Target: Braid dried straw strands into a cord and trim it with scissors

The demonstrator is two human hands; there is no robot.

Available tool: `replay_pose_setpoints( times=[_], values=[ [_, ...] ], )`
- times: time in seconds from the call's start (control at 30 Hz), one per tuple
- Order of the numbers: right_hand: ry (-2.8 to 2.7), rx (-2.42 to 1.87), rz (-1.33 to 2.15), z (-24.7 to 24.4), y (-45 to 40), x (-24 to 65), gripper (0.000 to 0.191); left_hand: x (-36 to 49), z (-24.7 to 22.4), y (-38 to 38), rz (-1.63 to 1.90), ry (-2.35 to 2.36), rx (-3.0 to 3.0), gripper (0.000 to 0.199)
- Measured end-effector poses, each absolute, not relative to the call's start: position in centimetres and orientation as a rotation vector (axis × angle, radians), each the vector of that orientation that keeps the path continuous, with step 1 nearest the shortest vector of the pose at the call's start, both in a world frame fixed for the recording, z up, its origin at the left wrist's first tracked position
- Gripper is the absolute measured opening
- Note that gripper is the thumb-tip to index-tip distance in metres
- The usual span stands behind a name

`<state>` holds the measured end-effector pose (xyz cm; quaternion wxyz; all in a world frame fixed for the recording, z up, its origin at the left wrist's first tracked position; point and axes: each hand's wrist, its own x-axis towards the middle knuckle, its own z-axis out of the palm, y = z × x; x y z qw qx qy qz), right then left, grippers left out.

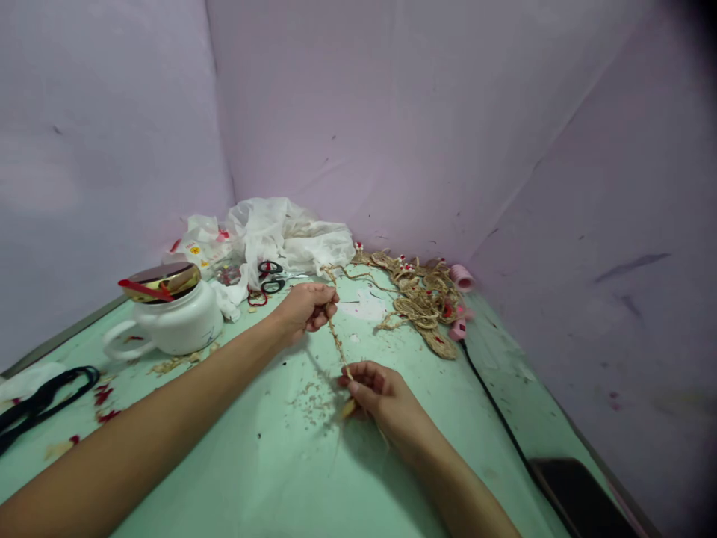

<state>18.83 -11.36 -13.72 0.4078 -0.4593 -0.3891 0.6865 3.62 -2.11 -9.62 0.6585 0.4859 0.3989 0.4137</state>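
Observation:
A thin length of tan jute cord (337,340) runs between my two hands over the green tabletop. My left hand (310,308) pinches it at the far end, fingers closed. Nearer to me, my right hand (374,390) is closed round the lower part, thumb against the fingers, with loose fibres hanging below. A small yellowish piece (348,408) shows under the right fingers; I cannot make out what it is. Beyond my left hand the cord continues towards a heap of jute cord and braided pieces (423,299). Bits of fibre lie scattered beneath.
A white mug (182,321) with a gold-rimmed item and red strip on top stands left, near black-handled scissors (272,276). White plastic bags (291,232) lie at the wall. Right are a pink glue gun (458,329), its black cable, a pink roll (461,278) and a phone (579,497).

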Motion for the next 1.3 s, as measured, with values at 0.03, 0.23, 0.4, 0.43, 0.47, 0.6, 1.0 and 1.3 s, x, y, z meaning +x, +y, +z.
replay_pose_setpoints(
  times=[0.03,0.23,0.4,0.43,0.47,0.6,1.0,1.3],
  values=[
    [-0.963,-1.151,1.752,-13.8,-11.3,18.8,0.029,3.5,-9.6,-1.9,0.927,0.907,1.114,0.013],
    [-0.702,-1.065,1.813,-14.0,-11.1,18.9,0.028,-0.2,-8.5,0.3,0.851,1.601,1.551,0.021],
    [-0.622,-0.995,1.796,-14.1,-10.9,19.3,0.025,-3.8,-6.7,1.1,0.819,2.167,1.888,0.021],
    [-0.611,-0.980,1.794,-14.2,-10.9,19.3,0.025,-4.0,-6.6,1.1,0.728,2.239,1.951,0.021],
    [-0.598,-0.971,1.787,-14.3,-11.0,19.2,0.024,-4.0,-6.7,1.0,0.616,2.302,2.006,0.020],
    [-0.538,-0.985,1.717,-14.5,-11.1,19.3,0.023,-3.6,-7.8,1.0,0.298,2.339,2.116,0.021],
    [-0.438,-0.944,1.636,-14.1,-10.7,19.6,0.029,-1.4,-12.1,4.7,0.180,2.475,2.350,0.032],
    [-0.451,-0.922,1.660,-14.0,-10.6,19.6,0.025,-0.9,-8.7,4.6,0.177,2.493,2.273,0.038]
  ],
)
